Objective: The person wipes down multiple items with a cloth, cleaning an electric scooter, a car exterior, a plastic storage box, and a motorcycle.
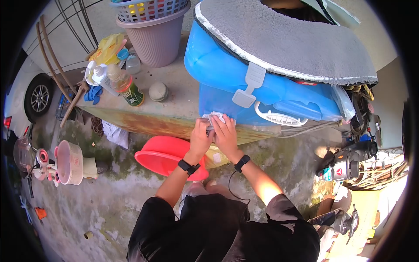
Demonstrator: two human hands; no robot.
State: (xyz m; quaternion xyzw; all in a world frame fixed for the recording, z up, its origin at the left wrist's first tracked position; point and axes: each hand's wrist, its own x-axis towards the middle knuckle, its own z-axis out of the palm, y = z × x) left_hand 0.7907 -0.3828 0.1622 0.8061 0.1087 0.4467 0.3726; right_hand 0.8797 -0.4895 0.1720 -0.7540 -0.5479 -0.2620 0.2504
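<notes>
My left hand (201,137) and my right hand (226,134) are close together at the front edge of the concrete ledge. Fingers of both are closed on a crumpled whitish cloth (213,116), partly covered by them. Right behind it stands a big blue plastic storage box (218,98) with a white handle (279,116) and a grey latch (249,85). A grey fleecy pad edged in white (283,39) lies on top of the box. Under my hands, a red basin (163,155) is on the ground, with something yellowish beside it.
On the ledge (174,94) stand a bottle with a green label (126,86), a round pale jar (158,92) and a ribbed bin (152,37) topped by a basket (144,9). A pink child's ride-on (70,162) is at left; a black machine (345,166) at right.
</notes>
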